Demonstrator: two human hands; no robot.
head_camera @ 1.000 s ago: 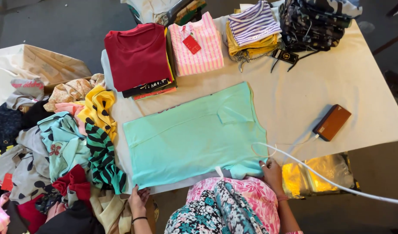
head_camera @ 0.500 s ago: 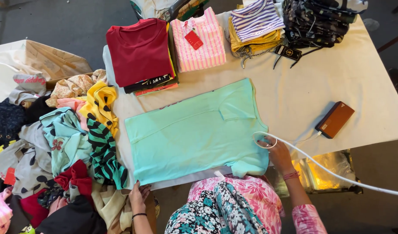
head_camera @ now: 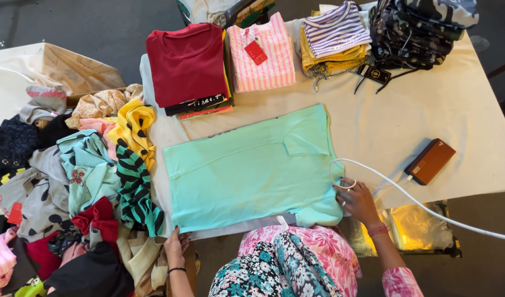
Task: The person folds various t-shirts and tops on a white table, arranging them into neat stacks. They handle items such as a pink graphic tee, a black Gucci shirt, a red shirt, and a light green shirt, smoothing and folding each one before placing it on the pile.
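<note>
A mint-green shirt [head_camera: 252,168] lies flat and partly folded on the cloth-covered table [head_camera: 428,104]. My left hand [head_camera: 175,246] rests at the shirt's near left corner, fingers on the fabric edge. My right hand [head_camera: 358,199] presses on the shirt's right edge, close to a loop of white cable [head_camera: 406,192]. Whether either hand pinches the fabric is unclear.
Folded stacks line the far side: a red one [head_camera: 186,63], a pink striped one [head_camera: 266,55], a striped and yellow one [head_camera: 335,41], a dark patterned one [head_camera: 417,30]. A brown power bank [head_camera: 430,161] lies right. A heap of loose clothes [head_camera: 82,187] sits left.
My right hand has slid from the shirt's near edge up along its right side toward the cable loop. My left hand stays at the near left corner.
</note>
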